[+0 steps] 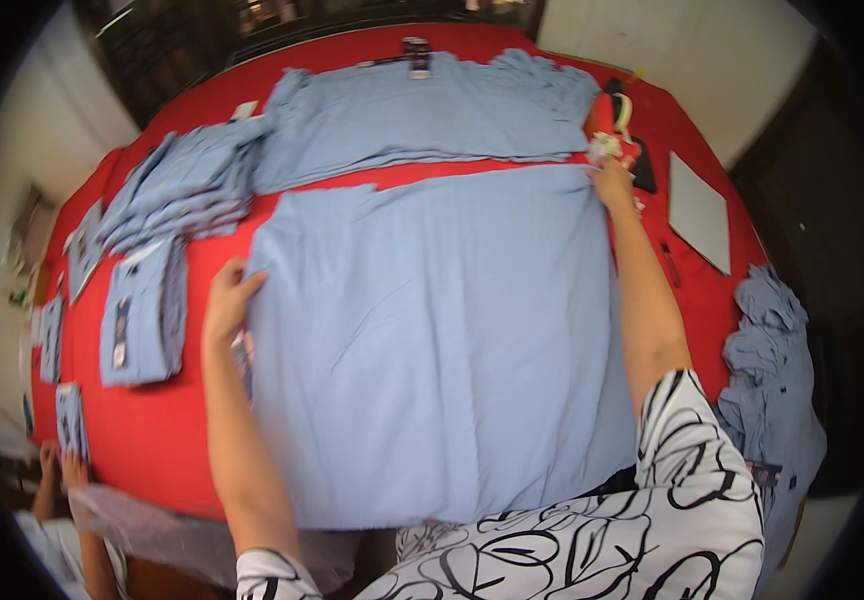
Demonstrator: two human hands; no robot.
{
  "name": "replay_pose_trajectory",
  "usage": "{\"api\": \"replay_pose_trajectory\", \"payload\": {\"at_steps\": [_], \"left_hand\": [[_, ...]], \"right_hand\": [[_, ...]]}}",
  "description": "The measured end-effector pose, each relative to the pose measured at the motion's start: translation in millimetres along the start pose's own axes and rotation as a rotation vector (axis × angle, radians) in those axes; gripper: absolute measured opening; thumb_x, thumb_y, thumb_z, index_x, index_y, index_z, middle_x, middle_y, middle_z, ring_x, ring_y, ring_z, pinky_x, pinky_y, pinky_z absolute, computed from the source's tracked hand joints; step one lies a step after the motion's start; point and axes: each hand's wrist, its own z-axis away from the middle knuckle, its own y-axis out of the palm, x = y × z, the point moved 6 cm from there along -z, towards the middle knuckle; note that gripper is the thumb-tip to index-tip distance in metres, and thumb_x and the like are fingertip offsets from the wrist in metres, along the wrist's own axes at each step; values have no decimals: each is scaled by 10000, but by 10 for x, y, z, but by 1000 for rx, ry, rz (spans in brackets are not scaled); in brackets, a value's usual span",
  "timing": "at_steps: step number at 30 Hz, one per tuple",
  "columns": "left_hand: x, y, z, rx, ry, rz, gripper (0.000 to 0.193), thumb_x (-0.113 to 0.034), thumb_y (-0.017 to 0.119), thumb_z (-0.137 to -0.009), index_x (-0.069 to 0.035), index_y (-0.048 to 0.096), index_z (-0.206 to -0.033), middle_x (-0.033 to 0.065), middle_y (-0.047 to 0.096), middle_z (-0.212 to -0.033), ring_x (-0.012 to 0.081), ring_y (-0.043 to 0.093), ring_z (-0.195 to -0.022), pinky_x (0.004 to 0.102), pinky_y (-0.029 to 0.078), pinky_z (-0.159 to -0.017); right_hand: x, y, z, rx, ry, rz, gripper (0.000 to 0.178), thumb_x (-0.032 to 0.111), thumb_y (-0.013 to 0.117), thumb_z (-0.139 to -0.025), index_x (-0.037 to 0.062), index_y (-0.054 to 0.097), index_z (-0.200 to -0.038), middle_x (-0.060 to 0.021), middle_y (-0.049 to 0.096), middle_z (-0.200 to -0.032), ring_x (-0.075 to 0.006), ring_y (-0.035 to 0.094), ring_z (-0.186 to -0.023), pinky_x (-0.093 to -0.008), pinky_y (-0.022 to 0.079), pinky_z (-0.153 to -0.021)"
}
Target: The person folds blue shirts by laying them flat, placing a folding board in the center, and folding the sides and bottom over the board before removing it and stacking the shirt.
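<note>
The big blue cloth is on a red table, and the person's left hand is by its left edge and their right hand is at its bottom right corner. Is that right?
Not quite: the right hand is at the top right corner of the big blue cloth, as the head view shows. The rest is right.

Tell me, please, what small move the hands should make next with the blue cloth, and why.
Perhaps ease the left hand outward to smooth the blue cloth: that hand is at its left edge, the right hand is at its far right corner, and faint creases show in it.
</note>
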Motion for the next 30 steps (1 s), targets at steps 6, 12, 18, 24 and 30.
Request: {"api": "replay_pose_trajectory", "payload": {"at_steps": [6, 12, 18, 24, 30], "left_hand": [[329, -446, 188, -113, -128, -287, 226, -31, 679, -832, -14, 551, -1017, 10, 567, -749, 88, 538, -691, 232, 442, -635], [-114, -293, 445, 28, -195, -137, 460, 67, 608, -792, -2, 530, -1240, 37, 588, -812, 115, 574, -725, 238, 461, -673], [183, -358, 294, -279, 43, -748, 414, -111, 710, -799, -46, 586, -1189, 185, 656, -883, 332, 643, -825, 411, 495, -751], [-260, -387, 1053, -613, 262, -913, 245, -173, 661, -871, -29, 623, -1064, 172, 620, -1000, 351, 593, -951, 431, 468, -808], [-29, 368, 1964, -218, 193, -1157, 526, -355, 573, -936, -119, 484, -1398, 111, 418, -1476, 334, 307, -1401, 498, 208, -1157]], "right_hand": [[429, -252, 92, -123, 5, 224, 223, 245, 670, -859, 45, 639, -952, -176, 645, -1008, -367, 631, -985, -471, 497, -811], [-1479, -643, 170, -178, 546, 350, 666, 503, 598, -873, 122, 442, -1397, -146, 443, -1438, -386, 408, -1322, -609, 317, -1047], [-3058, -341, -126, 453, -33, 797, 501, 354, 536, -895, 169, 541, -1360, -281, 508, -1349, -453, 454, -1283, -462, 362, -1090], [-2932, -1068, -84, 75, 287, 122, 487, 347, 462, -953, 27, 544, -1311, -251, 651, -1153, -378, 634, -1076, -436, 469, -916], [734, -2146, 957, 236, -262, -393, 374, 42, 443, -944, 3, 533, -1305, -172, 611, -1249, -245, 574, -1183, -330, 413, -998]]}}
